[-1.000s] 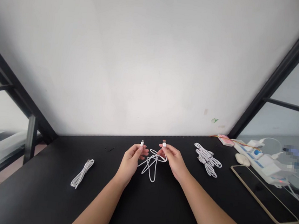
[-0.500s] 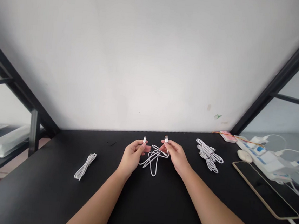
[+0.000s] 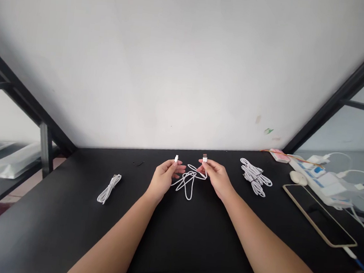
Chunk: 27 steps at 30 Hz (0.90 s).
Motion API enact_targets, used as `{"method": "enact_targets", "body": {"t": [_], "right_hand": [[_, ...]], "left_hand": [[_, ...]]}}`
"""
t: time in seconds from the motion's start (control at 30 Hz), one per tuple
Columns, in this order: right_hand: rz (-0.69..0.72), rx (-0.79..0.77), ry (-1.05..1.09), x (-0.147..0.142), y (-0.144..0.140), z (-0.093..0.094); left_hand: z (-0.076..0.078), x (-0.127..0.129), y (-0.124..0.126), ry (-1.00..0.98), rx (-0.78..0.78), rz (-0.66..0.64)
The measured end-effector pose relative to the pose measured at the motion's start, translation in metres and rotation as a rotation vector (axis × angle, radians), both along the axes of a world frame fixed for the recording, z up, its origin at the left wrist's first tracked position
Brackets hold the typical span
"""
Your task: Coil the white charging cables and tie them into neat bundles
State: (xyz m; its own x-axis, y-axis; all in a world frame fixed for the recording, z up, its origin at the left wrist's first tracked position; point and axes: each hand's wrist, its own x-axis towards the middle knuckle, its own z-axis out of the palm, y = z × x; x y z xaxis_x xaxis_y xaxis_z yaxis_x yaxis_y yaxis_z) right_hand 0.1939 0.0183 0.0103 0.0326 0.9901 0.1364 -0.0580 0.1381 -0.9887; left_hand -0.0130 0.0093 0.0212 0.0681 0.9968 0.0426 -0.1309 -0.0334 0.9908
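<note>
A white USB cable (image 3: 189,188) lies in loose loops on the black table between my hands. My left hand (image 3: 164,175) pinches the plug at its smaller end, which points up above the thumb. The larger USB plug (image 3: 205,157) at the other end stands upright in the pinch of my right hand (image 3: 216,175). Off to the left rests a folded white cable (image 3: 109,188), apart from my left hand. A bundle of white cables (image 3: 255,177) lies to the right of my right hand.
At the right lie a phone (image 3: 319,215) with a cable plugged in, a white rounded case (image 3: 298,178) and a power strip (image 3: 334,185) with chargers. A pink-and-white box (image 3: 279,155) sits near the wall. Black frame bars rise on both sides of the black table (image 3: 65,215).
The view has tipped down slightly, so the table's front edge now shows. Both hands keep hold of the same plugs, the left plug turned a little.
</note>
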Motion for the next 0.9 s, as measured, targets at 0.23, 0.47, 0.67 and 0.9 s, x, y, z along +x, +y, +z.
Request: {"method": "enact_targets", "body": {"t": [0.23, 0.47, 0.67, 0.9], "right_hand": [[0.017, 0.0, -0.034, -0.0003, -0.0004, 0.0006], [0.018, 0.002, -0.079, -0.0002, 0.0006, -0.0002], [-0.019, 0.014, -0.209, 0.0027, 0.0048, -0.0077], [-0.127, 0.19, -0.483, 0.0037, -0.0012, -0.0037]], "left_hand": [[-0.001, -0.0004, 0.0009, -0.003, -0.012, 0.004], [-0.0047, -0.0024, 0.0029, -0.022, -0.014, 0.032], [-0.004, -0.003, 0.0042, -0.08, -0.045, 0.046], [-0.0002, -0.0045, 0.001, -0.11, -0.046, 0.033]]}}
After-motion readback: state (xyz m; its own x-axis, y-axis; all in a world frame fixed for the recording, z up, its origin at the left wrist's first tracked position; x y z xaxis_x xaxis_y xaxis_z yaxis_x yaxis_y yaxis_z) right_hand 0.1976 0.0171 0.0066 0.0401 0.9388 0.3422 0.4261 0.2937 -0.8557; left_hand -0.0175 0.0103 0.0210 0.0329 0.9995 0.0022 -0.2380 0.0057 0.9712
